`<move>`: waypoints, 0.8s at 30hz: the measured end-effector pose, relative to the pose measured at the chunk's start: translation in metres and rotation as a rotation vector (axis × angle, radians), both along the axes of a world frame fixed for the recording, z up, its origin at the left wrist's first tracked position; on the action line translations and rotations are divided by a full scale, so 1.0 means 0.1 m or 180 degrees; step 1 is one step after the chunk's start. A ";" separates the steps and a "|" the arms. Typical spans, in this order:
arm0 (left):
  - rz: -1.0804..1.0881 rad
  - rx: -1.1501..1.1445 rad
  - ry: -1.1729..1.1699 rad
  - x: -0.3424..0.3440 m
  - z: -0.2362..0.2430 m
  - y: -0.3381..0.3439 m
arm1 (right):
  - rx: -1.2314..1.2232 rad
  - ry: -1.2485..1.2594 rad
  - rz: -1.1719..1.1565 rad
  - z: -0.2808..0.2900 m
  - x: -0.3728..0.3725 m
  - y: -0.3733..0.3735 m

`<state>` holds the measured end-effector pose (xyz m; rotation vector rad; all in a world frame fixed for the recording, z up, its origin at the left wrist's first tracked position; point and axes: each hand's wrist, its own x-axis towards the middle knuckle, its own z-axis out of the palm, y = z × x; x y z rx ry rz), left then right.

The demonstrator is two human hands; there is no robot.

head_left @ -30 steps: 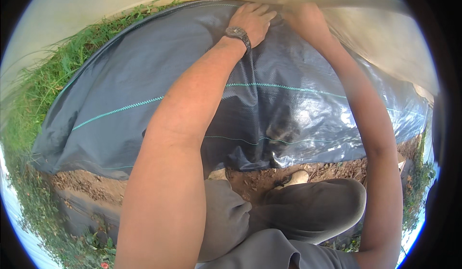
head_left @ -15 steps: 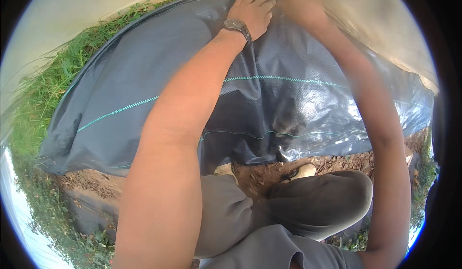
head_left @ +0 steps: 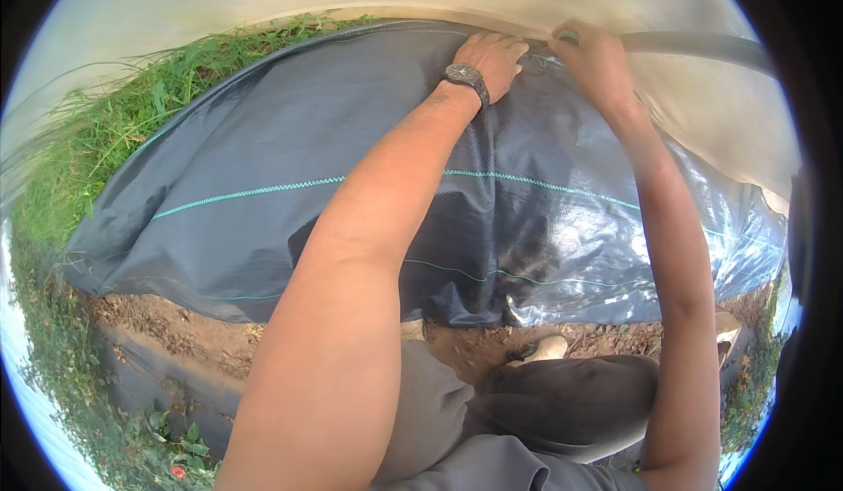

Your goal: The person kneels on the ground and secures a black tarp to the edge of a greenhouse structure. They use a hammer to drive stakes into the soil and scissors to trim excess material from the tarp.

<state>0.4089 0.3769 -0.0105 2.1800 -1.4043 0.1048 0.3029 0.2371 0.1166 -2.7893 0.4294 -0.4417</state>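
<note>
Seen from above, a person's left hand [head_left: 493,59], a watch [head_left: 464,76] on its wrist, presses flat with fingers spread on the top edge of a dark woven ground sheet [head_left: 263,140]; the right hand [head_left: 593,61] just beside it grips that edge closed, with grass [head_left: 132,113] at left

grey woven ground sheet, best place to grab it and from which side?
Judging by its pose: the sheet lies flat, so only an edge offers purchase. Pinch the far edge from above, where left hand and right hand already rest, fingers curling over it.
</note>
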 end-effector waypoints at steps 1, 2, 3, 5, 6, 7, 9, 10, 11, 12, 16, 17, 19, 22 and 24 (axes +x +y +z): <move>-0.0033 -0.0025 -0.0083 0.01 -0.02 -0.01 | 0.0013 -0.0017 0.0004 -0.01 -0.05 -0.01; -0.0029 -0.0013 -0.0073 0.02 -0.04 -0.01 | 0.0027 -0.0036 0.0008 -0.01 -0.12 -0.03; -0.0012 -0.0025 -0.0093 0.01 -0.04 -0.02 | 0.0028 -0.0043 -0.0006 -0.01 -0.21 -0.06; 0.0030 -0.0043 -0.0136 -0.01 -0.04 -0.01 | 0.0130 -0.0145 -0.0066 -0.10 -0.45 -0.13; 0.0022 -0.0142 -0.0274 -0.03 -0.02 -0.03 | 0.0165 -0.0210 -0.0099 -0.12 -0.54 -0.18; 0.0049 0.0033 -0.0257 -0.07 0.00 -0.05 | 0.0212 -0.0201 -0.0191 -0.14 -0.60 -0.23; 0.0088 0.0402 -0.0244 -0.17 0.06 -0.06 | 0.0325 -0.0201 -0.0387 -0.17 -0.69 -0.30; 0.0084 0.0594 -0.0229 -0.21 0.10 -0.08 | 0.0302 -0.0181 -0.0397 -0.18 -0.72 -0.33; 0.0053 0.0590 -0.0288 -0.24 0.12 -0.10 | 0.0279 -0.0160 -0.0405 -0.20 -0.72 -0.35; 0.0039 0.0610 -0.0363 -0.24 0.12 -0.08 | 0.0282 -0.0154 -0.0396 -0.20 -0.69 -0.34; -0.0072 0.0741 -0.0471 -0.19 0.12 -0.03 | 0.0381 -0.0212 -0.0372 -0.24 -0.55 -0.29; -0.0092 0.0776 -0.0517 -0.19 0.13 -0.04 | 0.0385 -0.0355 -0.0295 -0.30 -0.53 -0.31; -0.0149 0.0826 -0.0479 -0.18 0.13 -0.03 | 0.0396 -0.0458 -0.0220 -0.34 -0.50 -0.31; -0.0168 0.0808 -0.0464 -0.17 0.13 -0.02 | 0.0380 -0.0353 -0.0255 -0.38 -0.47 -0.31; -0.0168 0.0782 -0.0407 -0.18 0.14 -0.03 | 0.0335 -0.0304 -0.0313 -0.42 -0.47 -0.32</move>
